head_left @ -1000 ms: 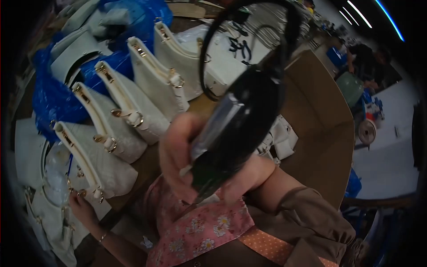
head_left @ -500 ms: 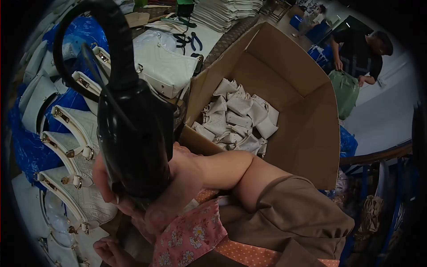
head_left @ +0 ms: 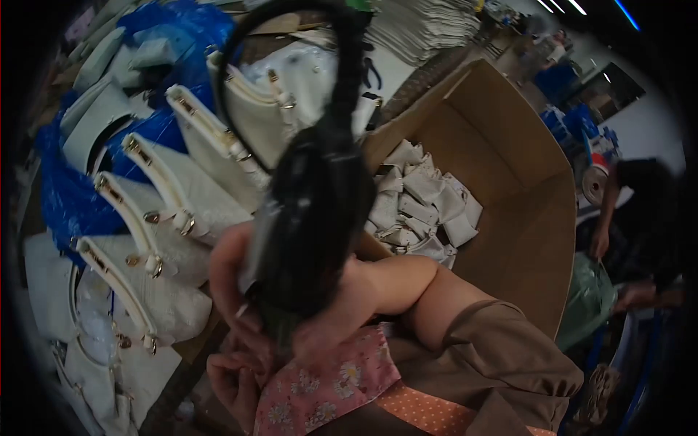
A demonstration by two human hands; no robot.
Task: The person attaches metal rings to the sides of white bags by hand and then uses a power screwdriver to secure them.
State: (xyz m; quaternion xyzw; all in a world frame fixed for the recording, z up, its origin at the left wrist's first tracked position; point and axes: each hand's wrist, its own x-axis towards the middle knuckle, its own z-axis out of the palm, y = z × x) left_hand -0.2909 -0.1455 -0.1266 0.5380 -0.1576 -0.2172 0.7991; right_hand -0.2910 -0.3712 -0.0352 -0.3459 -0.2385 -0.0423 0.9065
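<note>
A glossy black object [head_left: 313, 218] with a thick black loop on top fills the middle of the view, blurred. My right hand [head_left: 327, 323] is wrapped round its lower part, the forearm coming from the right. Below and to the left, my left hand [head_left: 236, 378] has curled fingers close to the object's lower end; what they hold is hidden. Pink flowered cloth [head_left: 334, 381] lies just beneath the hands. White handbags [head_left: 163, 269] with gold fittings stand in a row at the left.
A large open cardboard box [head_left: 509, 196] stands right of centre, with several white pieces [head_left: 422, 196] inside. Behind are stacked sheets [head_left: 425, 29]. Blue plastic [head_left: 62, 182] lies at the left. A co-worker's hand [head_left: 600, 240] is at a green bag [head_left: 589, 301] on the right.
The view has shifted, so bags, box and black object appear farther right. My left hand is higher and nearer the black object. The co-worker and green bag appear lower.
</note>
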